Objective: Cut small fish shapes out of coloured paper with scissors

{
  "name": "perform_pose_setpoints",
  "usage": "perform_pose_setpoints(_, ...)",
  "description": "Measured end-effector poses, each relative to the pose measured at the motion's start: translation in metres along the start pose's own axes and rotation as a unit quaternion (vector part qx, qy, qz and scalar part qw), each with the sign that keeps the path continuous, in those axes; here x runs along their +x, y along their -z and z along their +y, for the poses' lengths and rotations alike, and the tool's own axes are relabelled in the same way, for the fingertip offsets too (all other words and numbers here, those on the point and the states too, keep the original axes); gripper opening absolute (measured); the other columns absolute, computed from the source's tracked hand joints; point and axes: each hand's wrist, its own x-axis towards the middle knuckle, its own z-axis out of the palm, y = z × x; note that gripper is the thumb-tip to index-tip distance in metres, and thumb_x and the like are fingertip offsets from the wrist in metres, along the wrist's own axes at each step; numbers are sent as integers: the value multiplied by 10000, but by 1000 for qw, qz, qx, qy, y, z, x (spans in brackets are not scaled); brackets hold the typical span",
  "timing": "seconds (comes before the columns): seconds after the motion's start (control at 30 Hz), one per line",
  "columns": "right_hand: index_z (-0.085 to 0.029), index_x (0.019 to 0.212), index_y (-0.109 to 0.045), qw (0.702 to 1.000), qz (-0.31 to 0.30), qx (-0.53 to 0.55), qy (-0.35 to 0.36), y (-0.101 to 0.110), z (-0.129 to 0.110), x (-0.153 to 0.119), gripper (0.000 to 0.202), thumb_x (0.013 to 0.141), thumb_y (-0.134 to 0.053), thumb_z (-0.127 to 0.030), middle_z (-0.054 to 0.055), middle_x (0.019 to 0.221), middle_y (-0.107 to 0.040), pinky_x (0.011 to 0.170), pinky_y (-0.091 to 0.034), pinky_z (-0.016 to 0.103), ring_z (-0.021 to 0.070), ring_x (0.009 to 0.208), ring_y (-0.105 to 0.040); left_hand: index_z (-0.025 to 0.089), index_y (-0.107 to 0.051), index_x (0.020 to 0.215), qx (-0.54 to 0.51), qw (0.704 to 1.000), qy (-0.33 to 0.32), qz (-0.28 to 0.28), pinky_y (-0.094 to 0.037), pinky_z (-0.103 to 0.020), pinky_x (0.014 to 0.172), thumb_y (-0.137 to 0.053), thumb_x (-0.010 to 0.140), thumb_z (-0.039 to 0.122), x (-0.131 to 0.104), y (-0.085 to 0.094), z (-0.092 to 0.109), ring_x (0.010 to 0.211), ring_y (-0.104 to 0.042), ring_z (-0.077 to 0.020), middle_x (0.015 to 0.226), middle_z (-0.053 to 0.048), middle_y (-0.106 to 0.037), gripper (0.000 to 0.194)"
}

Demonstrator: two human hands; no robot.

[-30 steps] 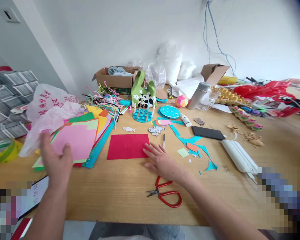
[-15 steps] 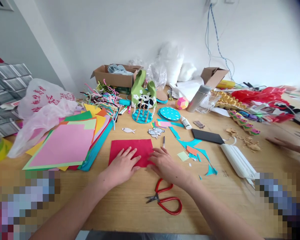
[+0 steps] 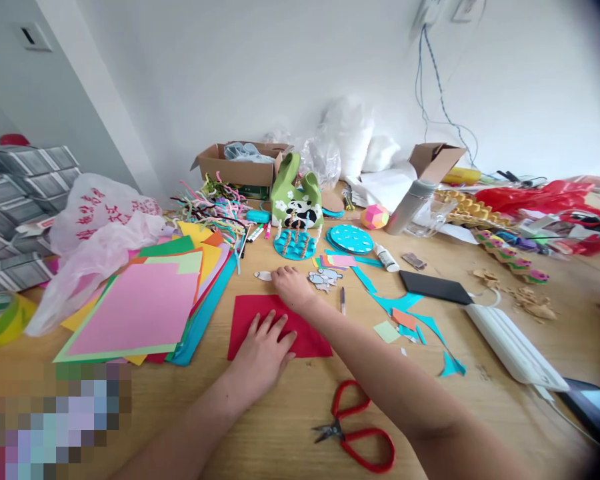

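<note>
While the left hand (image 3: 264,350) lies flat on the red paper (image 3: 306,338), fingers spread, the right hand (image 3: 291,288) reaches across to the small white fish cutout (image 3: 263,275), just past the paper's far edge. Right fingers curled, covering the fish's tail end; can't tell if gripped. Grey-white fish cutouts (image 3: 325,279) sit just right of that hand, pen (image 3: 343,301) nearby. Red-handled scissors (image 3: 337,428) lie nearer the person, colored paper stack (image 3: 135,307) left, blue scraps (image 3: 390,303) right.
</note>
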Motion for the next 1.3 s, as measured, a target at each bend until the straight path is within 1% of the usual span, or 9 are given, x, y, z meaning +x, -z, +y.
perform_pose_setpoints(0.13, -79, 1105, -617, 1000, -7, -5, -5, 3, 5, 0, 299, 908, -393, -68, 198, 1112, -611, 899, -425, 366, 291, 1078, -546, 239, -611, 1258, -10, 1000, 2, -1, -316, -570, 1086, -452, 946, 361, 1, -1, -1, 1334, -411, -330, 1411, -115, -518, 371)
perform_pose_setpoints(0.37, -88, 1134, -624, 998, -60, 9, -14, 15, 24, 13, 310, 833, -554, -115, 188, 1158, -633, 931, -418, 331, 282, 1117, -556, 246, -615, 1261, -17, 1000, 3, -13, -323, -575, 1089, -461, 940, 354, 2, 1, -2, 1339, -412, -341, 1412, -102, -524, 372)
perform_pose_setpoints(0.53, -103, 1011, -706, 991, -133, 30, -12, 23, 31, 29, 233, 796, -616, -104, 171, 1053, -707, 889, -441, 308, 269, 1061, -617, 241, -619, 1255, -16, 1000, 4, -17, -318, -568, 1096, -457, 941, 372, 3, 2, -3, 1348, -403, -333, 1416, -100, -520, 377)
perform_pose_setpoints(0.63, -89, 971, -723, 988, -149, 35, -13, 24, 31, 33, 204, 800, -614, -111, 191, 1060, -703, 903, -438, 320, 285, 1089, -608, 242, -622, 1251, -16, 1000, 5, -21, -311, -567, 1101, -457, 942, 377, 3, 2, -3, 1350, -402, -326, 1414, -100, -523, 376)
perform_pose_setpoints(0.87, -58, 1043, -688, 989, -140, 38, -26, 21, 25, 27, 250, 821, -581, -104, 224, 1151, -652, 941, -417, 338, 295, 1136, -573, 239, -618, 1258, -22, 1000, 1, -17, -313, -563, 1101, -456, 943, 372, 2, 4, -3, 1352, -397, -330, 1416, -99, -520, 379)
perform_pose_setpoints(0.97, -69, 1107, -650, 992, -117, 48, -28, 21, 25, 24, 285, 866, -580, -205, 208, 1199, -628, 956, -403, 343, 294, 1161, -547, 238, -622, 1250, -26, 1000, -1, -12, -319, -563, 1096, -476, 934, 358, 2, 5, -3, 1343, -409, -326, 1409, -105, -526, 368)
perform_pose_setpoints(1.07, -73, 1140, -624, 993, -99, 60, -27, 19, 25, 22, 347, 865, -613, -283, 201, 1223, -610, 962, -392, 337, 291, 1173, -527, 241, -621, 1250, -25, 1000, 0, -9, -320, -563, 1096, -486, 931, 350, 2, 5, -2, 1340, -415, -322, 1412, -107, -522, 363)
perform_pose_setpoints(1.2, -75, 1069, -654, 992, -97, 76, -24, 14, 23, 25, 251, 846, -610, -182, 189, 1144, -647, 961, -377, 320, 279, 1165, -528, 250, -617, 1254, -21, 1000, 2, -6, -322, -553, 1098, -487, 931, 360, 1, 4, -2, 1333, -425, -319, 1414, -97, -522, 365)
perform_pose_setpoints(1.3, -73, 1039, -656, 991, -93, 92, -31, 12, 22, 26, 233, 823, -624, -155, 186, 1115, -658, 951, -375, 312, 274, 1147, -540, 251, -621, 1247, -19, 1000, 0, -1, -327, -554, 1095, -490, 930, 365, 1, 3, -3, 1336, -422, -315, 1414, -100, -521, 361)
